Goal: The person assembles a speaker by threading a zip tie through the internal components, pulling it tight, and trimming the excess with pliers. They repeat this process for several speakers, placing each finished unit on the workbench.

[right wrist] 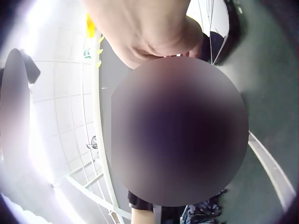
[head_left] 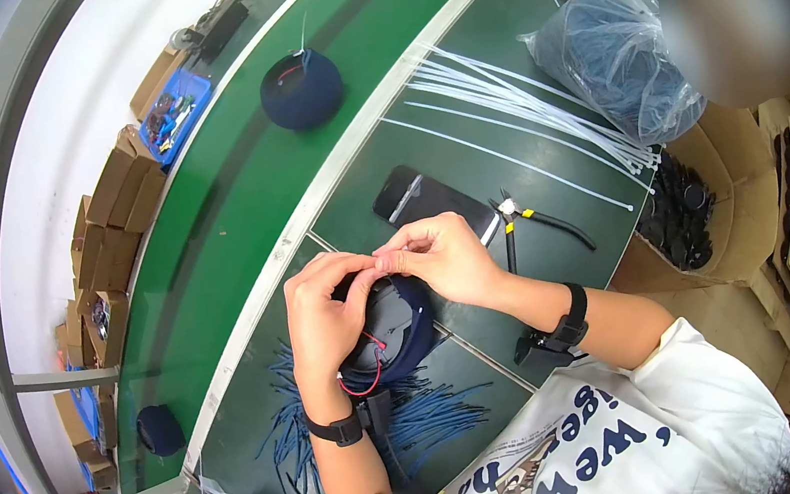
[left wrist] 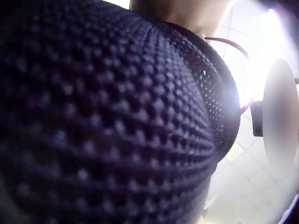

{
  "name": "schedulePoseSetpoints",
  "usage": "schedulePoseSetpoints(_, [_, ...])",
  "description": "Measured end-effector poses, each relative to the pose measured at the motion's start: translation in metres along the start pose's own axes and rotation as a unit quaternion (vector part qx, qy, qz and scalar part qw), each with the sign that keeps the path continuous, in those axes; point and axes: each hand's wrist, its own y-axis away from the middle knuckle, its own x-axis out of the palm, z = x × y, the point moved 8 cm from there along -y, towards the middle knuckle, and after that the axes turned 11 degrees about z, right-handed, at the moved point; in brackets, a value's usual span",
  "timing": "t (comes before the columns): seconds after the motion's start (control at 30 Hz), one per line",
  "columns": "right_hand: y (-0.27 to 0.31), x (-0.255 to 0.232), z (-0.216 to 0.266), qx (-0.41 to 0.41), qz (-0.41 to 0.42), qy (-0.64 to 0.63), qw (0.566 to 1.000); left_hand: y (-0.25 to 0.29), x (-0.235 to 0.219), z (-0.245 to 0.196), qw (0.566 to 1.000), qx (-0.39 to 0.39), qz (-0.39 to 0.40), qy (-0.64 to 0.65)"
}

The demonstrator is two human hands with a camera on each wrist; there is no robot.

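Observation:
A round housing (head_left: 419, 330) covered in dark blue mesh fabric sits at the table's near side, its grey open face up with a red wire (head_left: 367, 390) looping out. In the left wrist view the woven mesh (left wrist: 112, 116) fills most of the picture. My left hand (head_left: 319, 313) bends round the housing's far left rim, thumb and fingers pinching there. Against its fingertips, my right hand (head_left: 447, 258) pinches with thumb and forefinger. I cannot tell what small part lies between the fingertips. The right wrist view shows the right hand (right wrist: 145, 28) above a blurred area.
Blue cords (head_left: 430, 422) lie under and around the housing. Cutting pliers (head_left: 554, 225) and a black phone-like slab (head_left: 424, 200) lie beyond the right hand, then white cable ties (head_left: 529, 122) and a plastic bag (head_left: 607, 65). Another covered housing (head_left: 303, 96) stands on the green belt (head_left: 213, 242).

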Motion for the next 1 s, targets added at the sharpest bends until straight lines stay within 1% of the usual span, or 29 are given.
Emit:
schedulePoseSetpoints(0.13, [0.002, 0.005, -0.016, 0.008, -0.009, -0.041, 0.999, 0.0, 0.002, 0.006, 1.0, -0.022, 0.009, -0.003])
schedulePoseSetpoints(0.23, [0.007, 0.004, -0.02, 0.005, 0.008, -0.083, 0.997, 0.002, -0.016, -0.012, 0.996, 0.039, -0.061, -0.055])
schedulePoseSetpoints(0.27, [0.013, 0.001, -0.005, 0.015, 0.029, -0.091, 0.995, 0.01, -0.029, -0.024, 0.992, 0.039, -0.078, -0.094])
schedulePoseSetpoints(0.3, [0.018, -0.006, -0.004, -0.003, 0.033, -0.107, 0.994, 0.017, -0.035, -0.037, 0.995, 0.024, -0.061, -0.072])
schedulePoseSetpoints(0.37, [0.029, -0.009, 0.002, 0.022, 0.096, -0.078, 0.992, 0.028, -0.02, -0.058, 1.0, -0.018, 0.022, -0.002])
schedulePoseSetpoints(0.43, [0.039, -0.008, 0.011, 0.051, 0.13, -0.076, 0.987, 0.031, 0.005, -0.065, 0.995, 0.004, 0.087, -0.042])
schedulePoseSetpoints(0.47, [0.043, -0.006, 0.012, 0.063, 0.144, -0.074, 0.985, 0.036, 0.018, -0.055, 0.993, -0.009, 0.108, -0.049])
schedulePoseSetpoints(0.5, [0.046, -0.006, 0.014, 0.055, 0.149, -0.08, 0.984, 0.038, 0.022, -0.047, 0.994, -0.014, 0.101, -0.047])
schedulePoseSetpoints(0.57, [0.053, -0.004, 0.016, 0.041, 0.157, -0.089, 0.983, 0.04, 0.02, -0.045, 0.996, -0.038, 0.077, -0.016])
schedulePoseSetpoints(0.73, [0.056, 0.0, 0.017, 0.008, 0.172, -0.036, 0.984, 0.044, 0.02, -0.046, 0.998, 0.003, 0.06, -0.019])
schedulePoseSetpoints(0.9, [0.056, 0.0, 0.017, -0.039, 0.165, -0.015, 0.985, 0.045, 0.022, -0.047, 0.997, 0.0, 0.069, -0.021])
schedulePoseSetpoints(0.97, [0.057, 0.001, 0.013, 0.012, 0.146, -0.06, 0.987, 0.045, 0.022, -0.047, 0.998, -0.007, 0.068, -0.018])
schedulePoseSetpoints(1.0, [0.058, 0.002, 0.012, 0.036, 0.137, -0.082, 0.987, 0.045, 0.021, -0.048, 0.998, 0.006, 0.055, -0.015])
